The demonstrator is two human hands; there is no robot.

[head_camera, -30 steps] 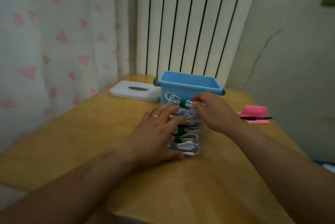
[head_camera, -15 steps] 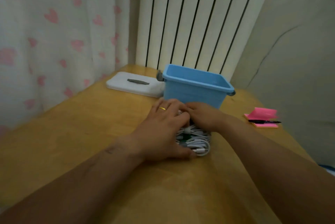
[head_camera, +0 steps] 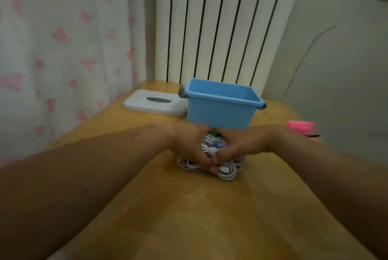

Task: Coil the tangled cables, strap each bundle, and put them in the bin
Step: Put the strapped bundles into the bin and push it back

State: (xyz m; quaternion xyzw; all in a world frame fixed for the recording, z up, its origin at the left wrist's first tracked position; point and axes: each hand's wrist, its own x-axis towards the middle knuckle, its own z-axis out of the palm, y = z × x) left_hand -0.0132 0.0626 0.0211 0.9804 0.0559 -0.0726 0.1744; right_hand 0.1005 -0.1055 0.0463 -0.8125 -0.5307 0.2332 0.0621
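Bundles (head_camera: 212,148): sat clamped between left hand (head_camera: 189,144) and right hand (head_camera: 243,144) on counter (head_camera: 189,213), just near of bin (head_camera: 220,110), both hands equally close.

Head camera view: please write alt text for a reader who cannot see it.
The left hand and right hand clasp a pile of coiled white cables on a yellow wooden table, in front of a blue plastic bin. A flat white lid lies beside the bin.

The cables (head_camera: 227,172) lie before the bin (head_camera: 218,110), on the table (head_camera: 189,207).
I see my left hand (head_camera: 189,144) and right hand (head_camera: 245,144) holding them from either side; a lid (head_camera: 155,104) lies just left of the bin, a notepad (head_camera: 301,126) under a pen (head_camera: 312,135) to its right, a radiator (head_camera: 220,22) behind.
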